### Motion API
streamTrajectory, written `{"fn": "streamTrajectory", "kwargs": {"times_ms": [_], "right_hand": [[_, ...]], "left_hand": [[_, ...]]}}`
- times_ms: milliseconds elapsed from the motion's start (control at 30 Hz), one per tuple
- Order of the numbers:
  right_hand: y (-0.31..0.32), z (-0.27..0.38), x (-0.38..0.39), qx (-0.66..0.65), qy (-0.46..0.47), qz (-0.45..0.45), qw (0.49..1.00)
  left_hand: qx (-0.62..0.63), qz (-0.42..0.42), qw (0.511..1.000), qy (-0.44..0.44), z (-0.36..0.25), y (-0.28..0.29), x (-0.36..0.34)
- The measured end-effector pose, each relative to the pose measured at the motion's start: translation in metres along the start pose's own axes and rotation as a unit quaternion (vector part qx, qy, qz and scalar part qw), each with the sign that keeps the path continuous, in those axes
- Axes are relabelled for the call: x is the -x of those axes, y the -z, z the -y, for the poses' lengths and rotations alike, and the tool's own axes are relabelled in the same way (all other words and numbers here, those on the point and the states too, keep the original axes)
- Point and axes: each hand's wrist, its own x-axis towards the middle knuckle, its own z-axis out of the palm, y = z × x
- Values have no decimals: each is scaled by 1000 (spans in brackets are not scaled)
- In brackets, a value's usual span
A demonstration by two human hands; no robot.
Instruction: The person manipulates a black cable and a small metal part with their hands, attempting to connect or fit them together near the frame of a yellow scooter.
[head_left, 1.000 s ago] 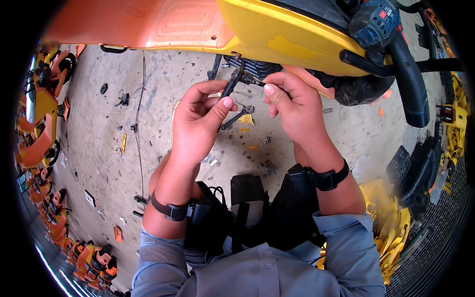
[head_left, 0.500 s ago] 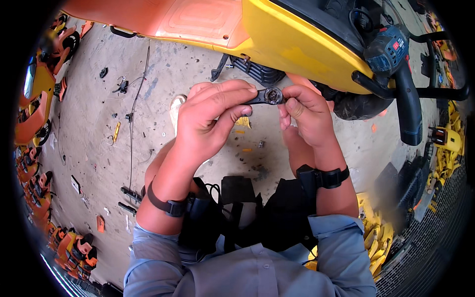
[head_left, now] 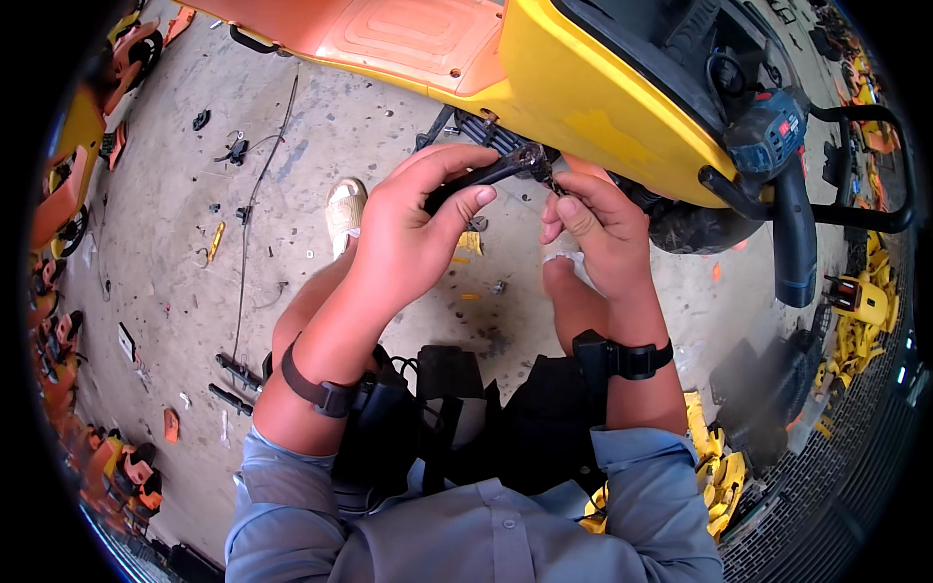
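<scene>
My left hand (head_left: 398,228) is closed round a long black bar (head_left: 486,178), which tilts up to the right. The bar has a round metal head (head_left: 528,160) at its far end. Fingers and thumb of my right hand (head_left: 604,228) pinch a small, thin dark piece (head_left: 556,183) right at that head; its kind is too small to tell. Both hands are raised in front of me, above the floor. Beyond them stands a yellow and orange vehicle body (head_left: 603,92).
A blue and black cordless power tool (head_left: 768,131) rests by the vehicle's black tube bar (head_left: 855,216). A black cable (head_left: 262,185) and small loose parts lie on the concrete floor (head_left: 311,126). Yellow parts (head_left: 719,476) are piled at lower right; orange and yellow vehicles (head_left: 73,175) line the left.
The bar has turned, so its round head now shows from the side and sits higher. My right fingers have shifted slightly down from the head, with the thin piece visible between.
</scene>
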Motion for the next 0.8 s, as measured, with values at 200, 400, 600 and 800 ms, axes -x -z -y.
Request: {"fn": "streamTrajectory", "kwargs": {"times_ms": [200,400,600,800], "right_hand": [[-11,-2,-6,153,-30,-88,984],[-11,1,-6,172,-27,-84,981],[-7,9,-5,140,-103,-16,985],[6,12,-8,6,-190,52,980]], "left_hand": [[58,-17,985,162,3,-5,-2],[85,-20,983,160,10,-8,-3],[60,-28,985,161,14,-9,-3],[21,-3,991,135,10,-6,-5]]}}
